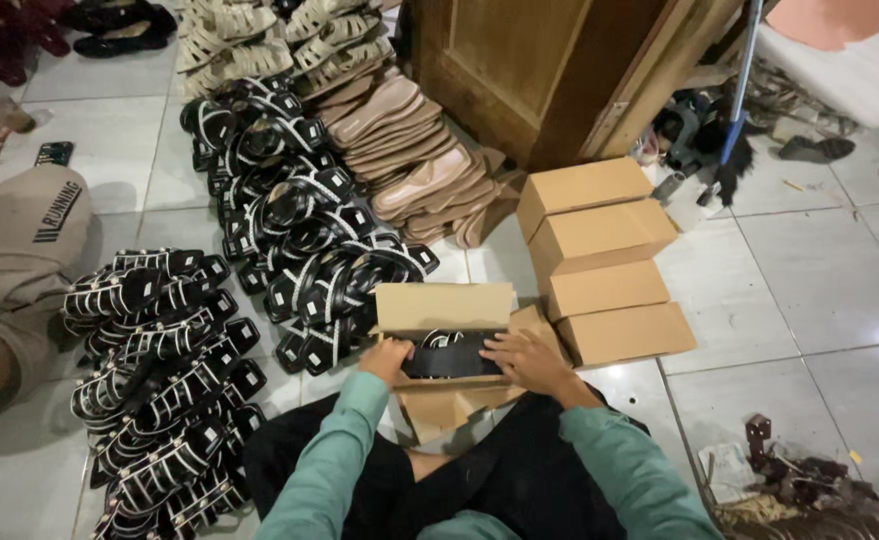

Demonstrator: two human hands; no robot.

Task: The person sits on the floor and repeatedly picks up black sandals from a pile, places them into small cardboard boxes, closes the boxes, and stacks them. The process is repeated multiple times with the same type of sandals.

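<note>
An open brown cardboard box point(444, 306) lies on the tiled floor in front of my crossed legs. Inside it sit black sandals with pale straps point(452, 354). My left hand point(386, 358) presses on the sandals' left end. My right hand point(528, 362) rests on their right end, fingers curled over the sole. Both sleeves are teal. A flattened piece of cardboard point(440, 410) lies under the box, near my knees.
Rows of black strapped sandals point(165, 380) fill the floor at left and centre point(305, 225). Tan sandals point(410, 150) stack behind. Several shut cardboard boxes point(605, 262) line up at right. Another person's leg in beige shorts point(20, 260) is at far left. A wooden cabinet point(550, 70) stands behind.
</note>
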